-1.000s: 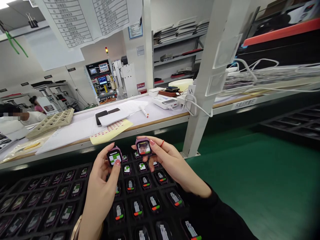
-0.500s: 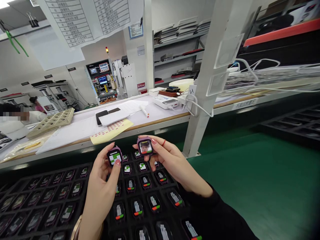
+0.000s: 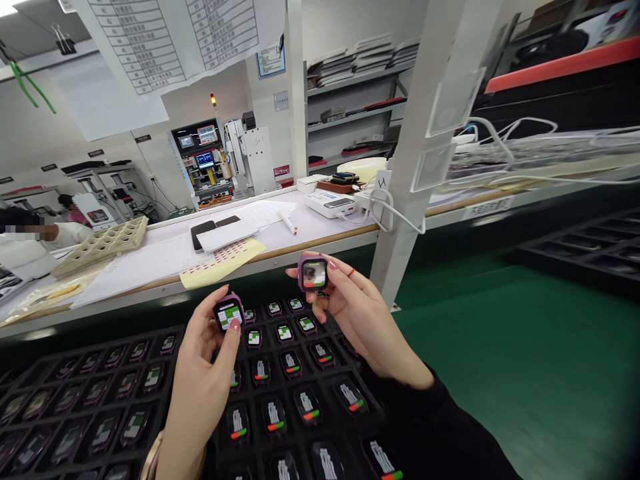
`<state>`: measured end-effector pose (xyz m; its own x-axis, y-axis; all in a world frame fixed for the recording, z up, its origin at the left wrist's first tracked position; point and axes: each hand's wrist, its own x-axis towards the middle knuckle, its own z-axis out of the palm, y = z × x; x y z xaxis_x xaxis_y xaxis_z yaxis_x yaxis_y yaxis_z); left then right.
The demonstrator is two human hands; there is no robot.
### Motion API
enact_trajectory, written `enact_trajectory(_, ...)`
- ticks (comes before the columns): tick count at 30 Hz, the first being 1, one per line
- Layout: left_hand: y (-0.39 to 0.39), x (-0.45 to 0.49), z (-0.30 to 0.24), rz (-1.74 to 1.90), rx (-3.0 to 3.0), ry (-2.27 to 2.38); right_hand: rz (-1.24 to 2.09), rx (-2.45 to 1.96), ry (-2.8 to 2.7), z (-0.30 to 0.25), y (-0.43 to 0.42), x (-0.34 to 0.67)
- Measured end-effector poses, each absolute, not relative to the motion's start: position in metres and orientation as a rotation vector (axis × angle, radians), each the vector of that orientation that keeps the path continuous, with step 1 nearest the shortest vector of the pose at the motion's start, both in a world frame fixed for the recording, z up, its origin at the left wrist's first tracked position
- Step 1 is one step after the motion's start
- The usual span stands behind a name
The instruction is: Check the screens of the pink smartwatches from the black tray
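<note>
My left hand (image 3: 203,373) pinches a purple smartwatch body (image 3: 229,313) whose screen shows green and white blocks, held over the black tray (image 3: 75,373). My right hand (image 3: 360,320) grips a second purple watch body (image 3: 313,273) by its edges, raised above the tray's far right corner, its lit screen facing me. The tray below holds several more watch bodies (image 3: 274,417) in separate pockets, their screens lit with white, green and red marks.
A white shelf (image 3: 165,257) behind the tray carries a yellow sticker sheet (image 3: 223,261), papers, a phone (image 3: 201,230), a pen and a beige cell tray (image 3: 103,245). A white post (image 3: 415,160) rises to the right, over a green mat (image 3: 500,360). Another person sits far left.
My right hand has lifted its watch up and to the right, clear of the tray. The left hand and its watch have stayed put.
</note>
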<state>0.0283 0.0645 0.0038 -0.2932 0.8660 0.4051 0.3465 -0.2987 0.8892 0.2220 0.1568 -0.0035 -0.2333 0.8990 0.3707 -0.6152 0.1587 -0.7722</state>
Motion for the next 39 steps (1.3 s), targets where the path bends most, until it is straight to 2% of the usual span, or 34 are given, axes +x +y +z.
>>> enact_trajectory(30, 0.0661, 0.029, 0.0035, 1.647, 1.548, 1.526, 1.393, -0.329, -1.224, -0.0092, 0.1558, 0.2208)
enact_trajectory(39, 0.0673, 0.0336, 0.0028, 1.617, 1.516, 1.5, 1.556, -0.354, -1.434, -0.0063, 0.1523, 0.2181)
